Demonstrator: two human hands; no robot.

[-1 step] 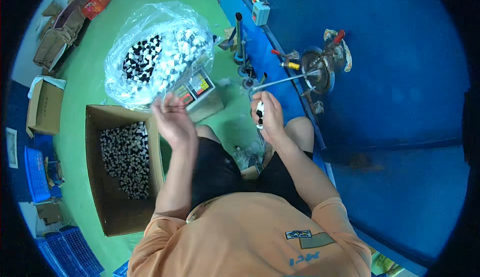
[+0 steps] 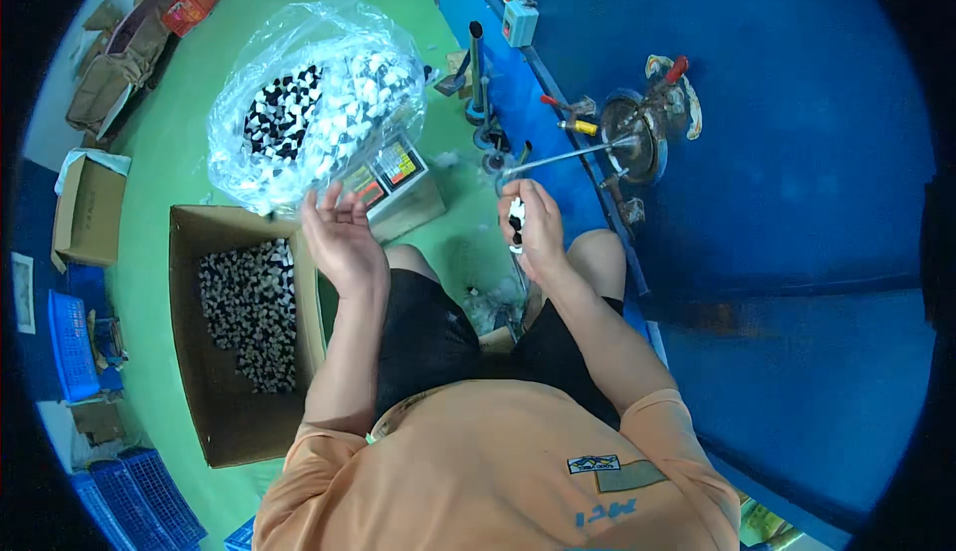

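Observation:
My left hand (image 2: 344,252) is raised between the cardboard box and the scale, palm up with its fingers spread, and nothing shows in it. Just beyond its fingertips lies a clear plastic bag (image 2: 234,168) full of small black-and-white pieces (image 2: 282,113). My right hand (image 2: 543,237) is closed around several small black-and-white pieces (image 2: 517,220), which show along its inner side above my right knee. More such pieces (image 2: 251,317) cover part of the floor of the cardboard box (image 2: 189,392) to my left.
A scale (image 2: 408,198) with a keypad stands under the bag's near edge. At right is a blue surface (image 2: 797,213) with a round metal fixture (image 2: 637,138), red-handled clamps and a rod. Blue crates (image 2: 75,347), another carton (image 2: 92,213) and a red basket (image 2: 196,1) line the left.
The left hand's fingers, blurred before, are now sharp and more spread, and the hand sits slightly further left. The right hand keeps its hold on the pieces.

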